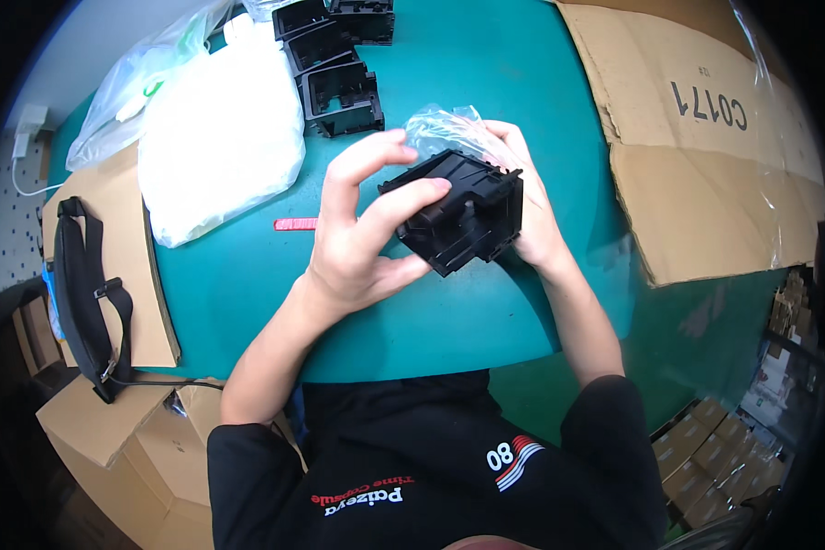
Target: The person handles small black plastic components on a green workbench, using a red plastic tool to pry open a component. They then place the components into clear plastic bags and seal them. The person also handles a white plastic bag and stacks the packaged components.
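A black plastic housing (467,211), hollow with small ridges along its edges, is held above the table between my two hands. My left hand (353,225) grips it from the left, one fingertip pressed on its upper face and another finger raised off it. On the other side my right hand (533,206) holds the housing, its fingers partly hidden behind it. A crumpled clear plastic bag (449,128) lies against the right fingers, just beyond the housing. Whether those fingers also pinch the bag is hidden.
Several similar black housings (344,101) stand at the back of the green table (238,293). Left of them sits a large white plastic bag (225,137). A red strip (295,224) lies nearby. Cardboard (706,202) covers the right side; a black strap bag (92,293) rests at left.
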